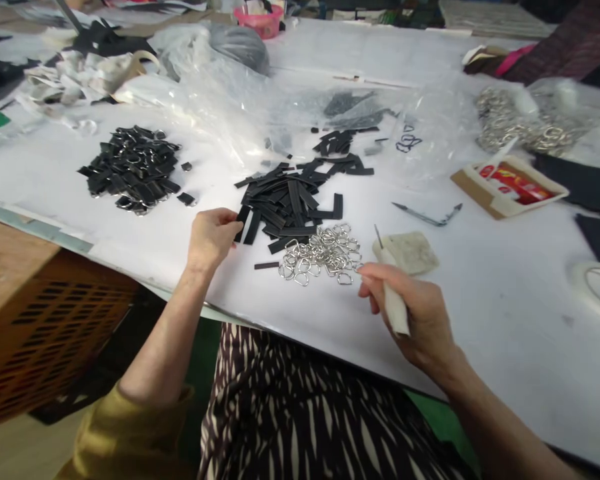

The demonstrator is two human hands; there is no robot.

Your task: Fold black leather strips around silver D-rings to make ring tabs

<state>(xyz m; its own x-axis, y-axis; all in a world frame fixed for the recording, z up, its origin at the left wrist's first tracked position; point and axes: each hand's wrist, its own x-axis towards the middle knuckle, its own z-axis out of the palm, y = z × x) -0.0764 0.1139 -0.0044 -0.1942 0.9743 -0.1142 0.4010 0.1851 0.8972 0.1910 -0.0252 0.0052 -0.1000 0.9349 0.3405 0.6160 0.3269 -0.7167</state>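
My left hand (211,237) is curled at the near edge of a pile of black strips (293,200) and pinches one black strip (241,220) from it. My right hand (414,310) grips a white-handled brush (391,293) whose tip points up past a small white pad (411,252). Its fingertips reach the right edge of a heap of silver D-rings (323,253). A single black strip (267,265) lies loose on the white table sheet (505,280) between my hands.
A pile of finished black strips with rings (133,167) lies at the left. Clear plastic bags (240,100), a bag of metal rings (525,123), a cardboard lid with a glue tube (510,183), metal tweezers (427,215), tape roll (597,290) and an orange crate (45,333) surround the work spot.
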